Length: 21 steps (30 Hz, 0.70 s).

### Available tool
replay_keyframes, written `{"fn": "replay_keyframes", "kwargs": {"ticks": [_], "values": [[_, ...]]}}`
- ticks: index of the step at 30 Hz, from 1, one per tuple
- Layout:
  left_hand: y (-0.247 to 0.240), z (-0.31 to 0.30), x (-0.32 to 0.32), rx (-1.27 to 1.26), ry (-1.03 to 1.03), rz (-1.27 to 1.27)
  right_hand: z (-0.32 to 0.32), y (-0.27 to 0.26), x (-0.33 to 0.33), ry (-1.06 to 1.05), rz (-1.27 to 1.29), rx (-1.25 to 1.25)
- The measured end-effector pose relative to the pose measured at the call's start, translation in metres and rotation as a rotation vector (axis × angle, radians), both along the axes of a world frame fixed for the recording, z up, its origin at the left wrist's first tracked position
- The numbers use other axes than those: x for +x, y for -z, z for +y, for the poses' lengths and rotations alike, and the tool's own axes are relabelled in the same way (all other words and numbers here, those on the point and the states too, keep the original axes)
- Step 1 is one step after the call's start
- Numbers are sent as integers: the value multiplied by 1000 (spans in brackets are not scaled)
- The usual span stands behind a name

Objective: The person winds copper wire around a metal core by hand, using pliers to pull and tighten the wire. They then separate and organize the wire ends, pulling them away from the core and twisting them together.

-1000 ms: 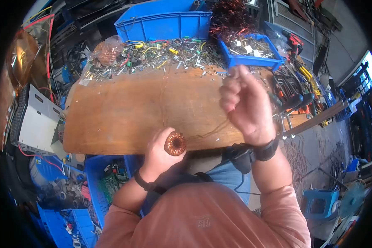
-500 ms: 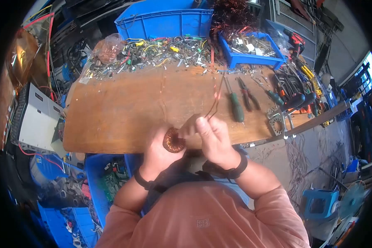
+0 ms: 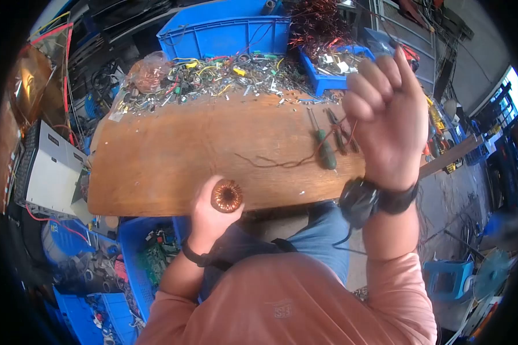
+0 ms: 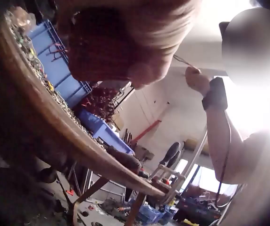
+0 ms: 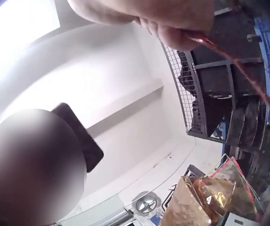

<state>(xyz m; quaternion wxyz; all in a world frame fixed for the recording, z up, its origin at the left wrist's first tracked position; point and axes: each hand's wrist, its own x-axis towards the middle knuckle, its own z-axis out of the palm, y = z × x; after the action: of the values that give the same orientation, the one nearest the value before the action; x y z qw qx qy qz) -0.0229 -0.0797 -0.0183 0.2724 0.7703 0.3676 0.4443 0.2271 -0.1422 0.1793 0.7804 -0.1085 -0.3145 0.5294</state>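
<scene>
Head camera looks down on the wooden table (image 3: pixel 172 155), and from where I stand in the room the work is the unwinding of a copper ring. The left hand (image 3: pixel 208 218) is at the 6 o'clock edge of the table. Its fingers are curled around the copper coil (image 3: pixel 226 196), which it holds just above that edge, close to the person's body.

Half a second ago the right hand was just beside the coil and pinched the wire there. Now the right hand (image 3: pixel 385 115) is lifted high toward 2 o'clock, well apart from the coil. Its fingers are closed on the copper wire (image 3: pixel 282 163). The right wrist camera shows this from near: the fingertips (image 5: pixel 172 28) pinch the wire, and it runs away from them, thin and reddish.

On the table the wire lies in a loose wavy line toward 3 o'clock, passing by the green screwdriver (image 3: pixel 326 154) and the pliers (image 3: pixel 341 133). I judge that one more turn was drawn through the ring, so the free wire is longer. Much winding remains on the coil.

At 12 o'clock, scrap parts (image 3: pixel 213 75) lie along the far edge. A blue bin (image 3: pixel 224 34) stands behind them, and a blue tray (image 3: pixel 322 80) is at 1 o'clock.
</scene>
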Motion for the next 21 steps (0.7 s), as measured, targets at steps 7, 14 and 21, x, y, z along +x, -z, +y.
{"fn": "replay_keyframes", "kwargs": {"ticks": [7,14,21], "values": [[-19,24,-40,-331,102,-411,42,26,12,125,-251,-392],[-27,49,-73,-616,271,-978,68,54,-43,523,-1060,-108],[-1,38,-50,-886,402,-1158,103,83,-121,367,-1677,253]]}}
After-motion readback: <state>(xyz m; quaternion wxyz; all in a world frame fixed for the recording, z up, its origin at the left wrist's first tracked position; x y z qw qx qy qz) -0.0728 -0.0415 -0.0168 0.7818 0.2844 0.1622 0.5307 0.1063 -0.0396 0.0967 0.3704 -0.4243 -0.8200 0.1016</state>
